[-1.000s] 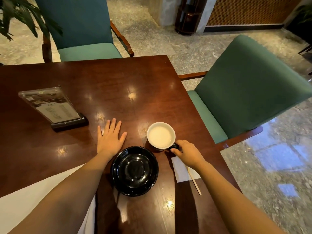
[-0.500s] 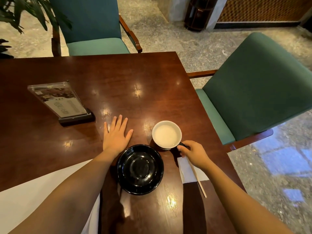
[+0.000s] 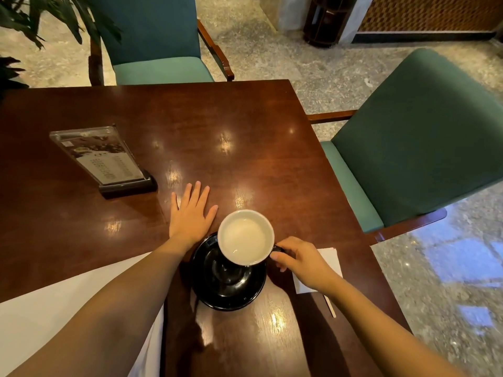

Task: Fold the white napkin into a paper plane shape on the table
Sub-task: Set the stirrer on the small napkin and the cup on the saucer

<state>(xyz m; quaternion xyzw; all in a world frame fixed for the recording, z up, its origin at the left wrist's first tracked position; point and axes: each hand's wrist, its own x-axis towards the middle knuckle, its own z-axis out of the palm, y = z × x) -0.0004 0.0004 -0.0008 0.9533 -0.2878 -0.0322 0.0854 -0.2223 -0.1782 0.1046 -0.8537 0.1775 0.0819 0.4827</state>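
Note:
A small white napkin (image 3: 330, 261) lies flat near the table's right edge, partly hidden under my right wrist. My right hand (image 3: 300, 258) pinches the dark handle of a cup (image 3: 245, 237) with a white inside, which hangs above the black saucer (image 3: 228, 281). My left hand (image 3: 192, 213) rests flat on the dark wooden table (image 3: 245, 148), fingers straight, just left of the cup. A thin wooden stick (image 3: 330, 306) lies beside the napkin's near corner.
An acrylic menu stand (image 3: 109, 161) stands at the left of the table. A large white cloth (image 3: 40, 317) lies at the near left under my left forearm. Green chairs (image 3: 413, 140) stand at the right and at the far side (image 3: 160, 42).
My right hand has lifted the cup off the table and carried it toward me, over the saucer. My left hand has stayed flat in place. The camera has shifted a little.

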